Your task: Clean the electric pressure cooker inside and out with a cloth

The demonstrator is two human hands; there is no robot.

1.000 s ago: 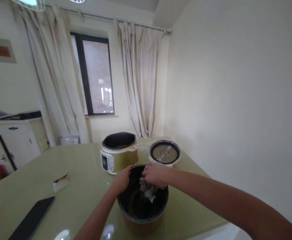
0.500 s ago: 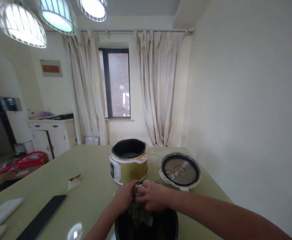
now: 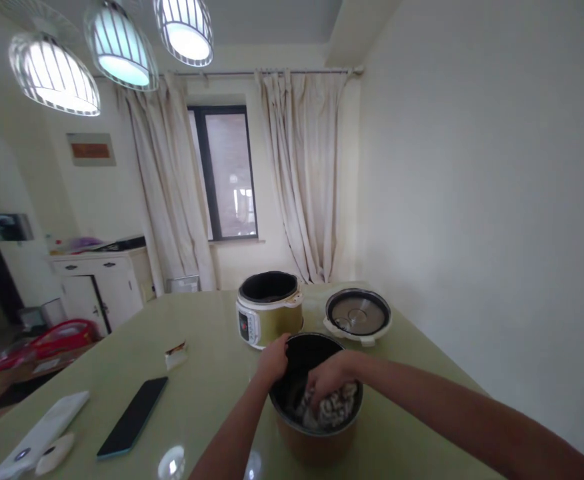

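A dark-lined inner pot stands tilted toward me on the table. My left hand is closed on the pot's left rim, thumb side up. Inside the pot, my right hand presses a crumpled patterned cloth against the inner wall; its fingertips are partly hidden in the folds. Just behind the pot stands an electric cooker, white and gold-green, with its top uncovered. To its right a round lid lies with its metal inner side up.
On the left of the green table lie a dark phone, a white flat device, a small pale rounded object and a small packet. A bare wall rises on the right.
The left hand has gone from the cloth to the pot's rim. The right hand has taken the cloth down into the pot. The pot now tilts more toward me, and the view has shifted.
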